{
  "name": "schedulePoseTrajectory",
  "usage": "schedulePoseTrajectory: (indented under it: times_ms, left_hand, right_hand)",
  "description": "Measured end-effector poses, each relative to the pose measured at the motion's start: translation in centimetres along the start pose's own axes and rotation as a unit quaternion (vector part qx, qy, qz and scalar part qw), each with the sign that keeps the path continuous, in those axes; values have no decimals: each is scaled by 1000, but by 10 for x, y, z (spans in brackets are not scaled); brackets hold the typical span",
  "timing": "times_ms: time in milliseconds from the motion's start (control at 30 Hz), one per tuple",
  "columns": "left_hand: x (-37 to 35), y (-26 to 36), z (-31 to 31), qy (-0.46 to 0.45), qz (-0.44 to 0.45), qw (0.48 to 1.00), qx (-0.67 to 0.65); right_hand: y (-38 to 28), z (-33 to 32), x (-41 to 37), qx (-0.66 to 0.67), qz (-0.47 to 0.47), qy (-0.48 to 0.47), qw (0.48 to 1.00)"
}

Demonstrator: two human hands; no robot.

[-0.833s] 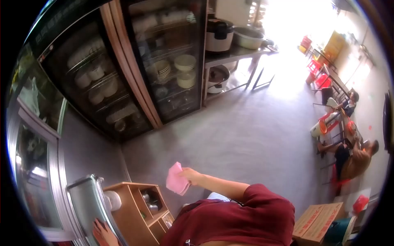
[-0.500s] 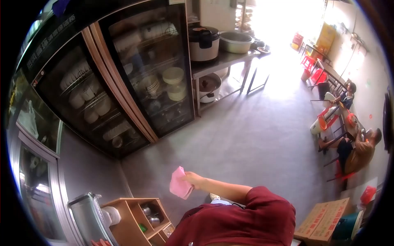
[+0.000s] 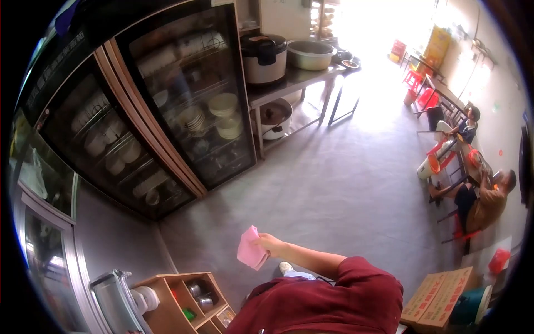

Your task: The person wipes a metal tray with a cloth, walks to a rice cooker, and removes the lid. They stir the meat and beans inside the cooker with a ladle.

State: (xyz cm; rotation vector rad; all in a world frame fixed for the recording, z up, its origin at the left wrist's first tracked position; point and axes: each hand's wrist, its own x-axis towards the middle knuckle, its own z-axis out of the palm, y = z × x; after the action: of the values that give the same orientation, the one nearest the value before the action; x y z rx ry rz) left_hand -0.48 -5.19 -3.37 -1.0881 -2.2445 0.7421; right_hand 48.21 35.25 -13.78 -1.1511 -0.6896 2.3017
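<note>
A soft pink cloth, folded and limp, was held pinched by the right hand's closed fingers.

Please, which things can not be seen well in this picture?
Left hand: outside the head view, beyond the frame edge.
Right hand: fingers partly covered by the pink cloth it holds.
Wooden shelf: contents too small, bottom edge cuts it.
Glass cabinet: dishes dimmed by dark, reflecting doors.
Seated people: too small, distorted at the right rim.
</note>
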Motion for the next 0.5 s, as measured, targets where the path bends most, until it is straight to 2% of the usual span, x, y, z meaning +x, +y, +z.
schedulePoseTrajectory:
  times_ms: [67,100,133,167,233,267,333,400,467,500]
  left_hand:
    - [-3,-11,31,8,46,998,36]
    - [-4,-12,27,-43,-33,993,-108]
    - [5,-5,-12,-92,-112,958,-248]
    - [16,0,-49,-139,-189,895,-381]
    - [46,8,-111,-244,-289,844,-379]
    - [46,7,-123,-296,-340,810,-375]
    - [42,-12,-11,-190,-297,854,-383]
    - [39,-20,24,-195,-256,857,-402]
    - [28,-27,48,-151,-255,866,-403]
    - [25,-29,49,-135,-268,843,-446]
  right_hand:
    - [0,10,-3,-2,3,-3,1000]
    - [0,15,-2,-3,4,-6,1000]
    - [2,21,-3,-4,7,-9,1000]
    - [1,29,-6,-13,10,-10,1000]
    - [-3,45,-11,-36,18,-14,999]
    - [-3,51,-10,-39,14,-18,999]
    - [1,60,-8,-48,13,-29,998]
    - [13,59,5,-43,15,-47,998]
    - [21,62,13,-40,19,-60,997]
    - [21,64,15,-40,21,-63,997]
